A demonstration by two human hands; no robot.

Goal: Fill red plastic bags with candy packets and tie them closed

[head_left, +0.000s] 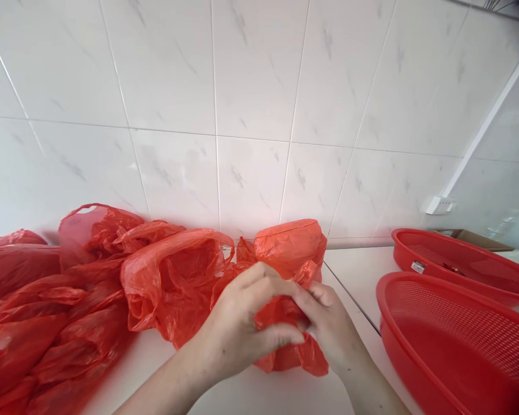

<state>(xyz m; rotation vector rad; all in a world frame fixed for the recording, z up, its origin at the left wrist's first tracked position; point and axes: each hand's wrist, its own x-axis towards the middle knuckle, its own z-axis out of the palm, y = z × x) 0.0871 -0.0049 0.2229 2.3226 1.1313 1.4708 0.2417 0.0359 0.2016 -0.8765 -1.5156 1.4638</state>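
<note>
A red plastic bag (281,349) lies in front of me on the white tabletop, bunched up between my hands. My left hand (246,320) arches over it from the left; its fingertips meet the gathered plastic by my right hand, and its thumb points across below. My right hand (335,325) is closed on the twisted upper part of the same bag, where the fingertips are partly hidden. Just behind stands a rounded, filled red bag (289,245) against the wall. An opened, crumpled red bag (173,282) with a loop handle sits left of my hands.
A large heap of red plastic bags (47,328) covers the left side. Two red perforated plastic baskets (391,305) stand at the right, with a cardboard box (480,239) behind. A tiled wall (255,86) bounds the back, with a white socket (440,205) low on it.
</note>
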